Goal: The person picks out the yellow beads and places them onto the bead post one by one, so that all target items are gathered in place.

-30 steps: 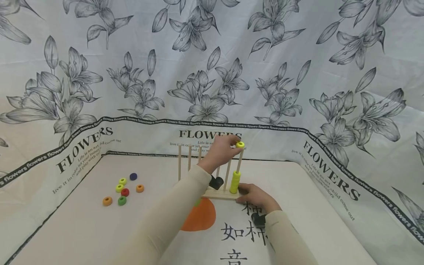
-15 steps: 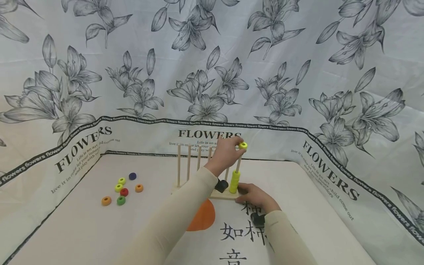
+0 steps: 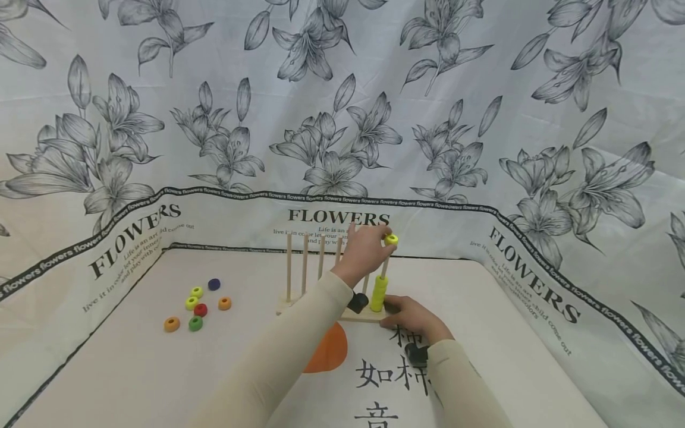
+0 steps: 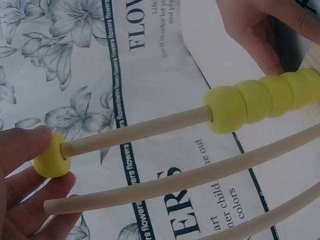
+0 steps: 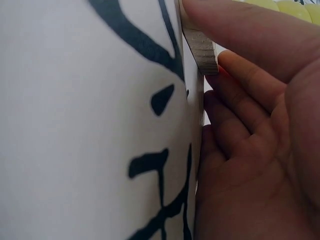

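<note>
My left hand [image 3: 366, 251] pinches a yellow bead [image 4: 54, 162] between thumb and fingers at the top of the rightmost peg [image 4: 140, 131]. In the left wrist view, the peg's tip meets the bead's hole. Lower on that same peg sits a stack of several yellow beads [image 3: 379, 294]. The wooden peg rack [image 3: 364, 317] stands upright, its other pegs bare where they show; my left forearm hides part of it. At the rack's right end, my right hand [image 3: 416, 316] holds the base [image 5: 202, 50], thumb on one side and fingers on the other.
Loose beads lie on the table to the left: orange [image 3: 172, 324], green [image 3: 195, 323], red [image 3: 200, 310], dark blue [image 3: 214, 285] and yellow [image 3: 191, 304]. A flower-printed cloth [image 3: 332, 137] hangs behind. An orange shape [image 3: 327, 351] and black characters [image 3: 376, 374] are printed on the table cover.
My left hand has shifted slightly to the right with the yellow bead, then lowered it a little at the peg's top. My right hand stays at the rack's end.
</note>
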{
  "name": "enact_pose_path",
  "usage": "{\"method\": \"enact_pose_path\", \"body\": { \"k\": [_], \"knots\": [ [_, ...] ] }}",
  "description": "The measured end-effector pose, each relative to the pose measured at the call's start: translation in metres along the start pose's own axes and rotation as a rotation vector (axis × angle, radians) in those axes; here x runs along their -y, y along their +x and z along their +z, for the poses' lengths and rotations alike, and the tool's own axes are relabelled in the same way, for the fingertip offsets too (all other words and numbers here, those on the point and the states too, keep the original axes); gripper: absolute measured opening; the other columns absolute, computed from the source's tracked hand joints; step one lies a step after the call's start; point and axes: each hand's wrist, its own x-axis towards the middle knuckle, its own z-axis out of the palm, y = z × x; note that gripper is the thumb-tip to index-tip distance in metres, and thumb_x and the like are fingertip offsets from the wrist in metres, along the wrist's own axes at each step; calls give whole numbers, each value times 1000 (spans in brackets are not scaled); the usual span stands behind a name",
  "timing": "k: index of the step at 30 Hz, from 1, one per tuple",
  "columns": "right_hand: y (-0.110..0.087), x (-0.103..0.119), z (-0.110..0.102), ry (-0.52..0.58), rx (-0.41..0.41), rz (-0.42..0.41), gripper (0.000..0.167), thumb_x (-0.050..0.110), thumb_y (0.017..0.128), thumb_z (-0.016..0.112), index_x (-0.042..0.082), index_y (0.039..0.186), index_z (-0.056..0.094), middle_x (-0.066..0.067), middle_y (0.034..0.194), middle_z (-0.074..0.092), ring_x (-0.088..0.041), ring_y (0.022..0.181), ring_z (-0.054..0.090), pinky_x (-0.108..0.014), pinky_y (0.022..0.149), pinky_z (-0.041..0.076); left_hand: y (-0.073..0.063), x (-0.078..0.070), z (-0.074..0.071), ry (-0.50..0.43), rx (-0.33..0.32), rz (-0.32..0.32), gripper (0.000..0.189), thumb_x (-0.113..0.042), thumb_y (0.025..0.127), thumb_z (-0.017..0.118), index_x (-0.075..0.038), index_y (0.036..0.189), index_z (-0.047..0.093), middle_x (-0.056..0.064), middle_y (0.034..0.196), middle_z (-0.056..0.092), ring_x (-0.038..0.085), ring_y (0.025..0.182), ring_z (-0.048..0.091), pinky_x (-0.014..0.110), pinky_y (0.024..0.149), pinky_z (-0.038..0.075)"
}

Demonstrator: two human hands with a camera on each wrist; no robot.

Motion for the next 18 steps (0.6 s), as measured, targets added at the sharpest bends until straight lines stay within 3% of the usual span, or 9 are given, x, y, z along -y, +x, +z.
{"method": "enact_pose_path", "body": {
  "k": [18],
  "knots": [
    [1,0,-1,7,6,6,71,38,75,80,26,140,53,-4,146,50,-35,139,40,-64,112,26,-6,5,-3,7,12,40,34,-34,96,59,-19,126,63,-3,117,70,21,116,60,59,116,24]
  ]
}}
